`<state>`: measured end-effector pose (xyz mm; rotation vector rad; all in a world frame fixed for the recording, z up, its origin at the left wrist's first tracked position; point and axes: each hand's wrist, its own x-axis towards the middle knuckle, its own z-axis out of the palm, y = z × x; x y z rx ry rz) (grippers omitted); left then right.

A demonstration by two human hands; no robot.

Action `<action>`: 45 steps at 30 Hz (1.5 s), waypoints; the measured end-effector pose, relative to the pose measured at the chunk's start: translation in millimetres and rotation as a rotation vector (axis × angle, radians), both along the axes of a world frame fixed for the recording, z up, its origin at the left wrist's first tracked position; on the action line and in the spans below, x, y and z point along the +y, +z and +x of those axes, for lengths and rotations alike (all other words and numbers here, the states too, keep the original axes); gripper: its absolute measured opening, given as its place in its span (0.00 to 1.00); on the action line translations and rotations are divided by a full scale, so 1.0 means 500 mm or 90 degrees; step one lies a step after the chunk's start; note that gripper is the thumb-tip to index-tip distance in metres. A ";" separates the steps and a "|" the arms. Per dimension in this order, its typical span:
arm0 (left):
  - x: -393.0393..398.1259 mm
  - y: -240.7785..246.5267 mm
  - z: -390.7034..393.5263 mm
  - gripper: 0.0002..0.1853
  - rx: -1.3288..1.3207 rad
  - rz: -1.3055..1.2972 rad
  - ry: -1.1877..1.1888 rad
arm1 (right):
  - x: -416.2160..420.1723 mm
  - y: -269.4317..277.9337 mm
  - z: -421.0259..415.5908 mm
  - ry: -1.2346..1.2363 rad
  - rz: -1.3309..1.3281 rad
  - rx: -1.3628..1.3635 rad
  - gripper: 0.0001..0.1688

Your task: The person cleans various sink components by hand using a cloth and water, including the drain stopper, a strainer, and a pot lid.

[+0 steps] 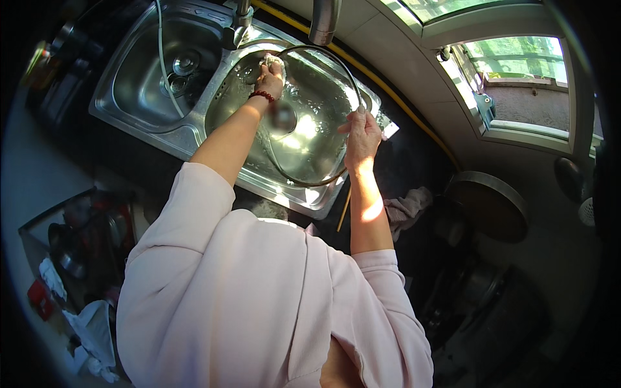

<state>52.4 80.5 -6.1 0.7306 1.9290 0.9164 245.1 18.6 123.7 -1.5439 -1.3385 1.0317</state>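
Note:
A large clear glass pot lid [320, 92] with a thin dark rim is tilted over the right basin of the steel sink [228, 97]. My right hand [363, 133] pinches the lid's right rim between thumb and fingers. My left hand [269, 82], with a red bead bracelet [262, 95] at the wrist, presses a crumpled whitish cloth or scrubber [280, 63] at the lid's far left part. Water drops and bright sunlit patches show on and through the glass. A dark round spot near its middle is blurred, and I cannot tell if it is the knob or the drain.
The left basin [140, 97] holds a drain strainer, and a white hose [161, 53] hangs into it. A faucet [238, 24] stands behind the divider. A yellow pipe [388, 92] runs along the wall. A rag [410, 208] and a round board or lid [487, 206] lie to the right.

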 end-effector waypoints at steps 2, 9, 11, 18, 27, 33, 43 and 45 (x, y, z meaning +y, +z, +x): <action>-0.008 -0.166 -0.061 0.38 -0.015 -0.084 0.059 | -0.001 0.009 -0.030 0.046 -0.023 0.018 0.23; -0.015 -0.032 -0.054 0.29 -0.297 -0.212 -0.019 | -0.004 -0.021 0.024 0.008 -0.054 0.085 0.20; -0.001 -0.112 -0.121 0.25 -0.244 0.037 0.032 | -0.011 -0.006 -0.020 0.043 -0.089 0.137 0.21; -0.033 0.144 0.070 0.33 0.104 0.327 -0.136 | 0.009 0.007 0.013 0.049 -0.208 0.119 0.25; -0.271 0.092 0.230 0.42 0.230 0.537 -0.458 | 0.022 -0.043 0.048 -0.004 -0.242 0.281 0.23; -0.346 0.090 0.160 0.49 0.095 -0.017 -0.542 | 0.020 -0.055 0.050 0.015 -0.269 0.162 0.18; -0.307 -0.083 0.165 0.44 -0.110 -0.192 -0.161 | -0.008 -0.076 0.057 0.012 -0.202 0.207 0.18; -0.273 -0.082 0.118 0.38 -0.302 -0.291 -0.073 | -0.012 -0.091 0.068 0.010 -0.192 0.227 0.19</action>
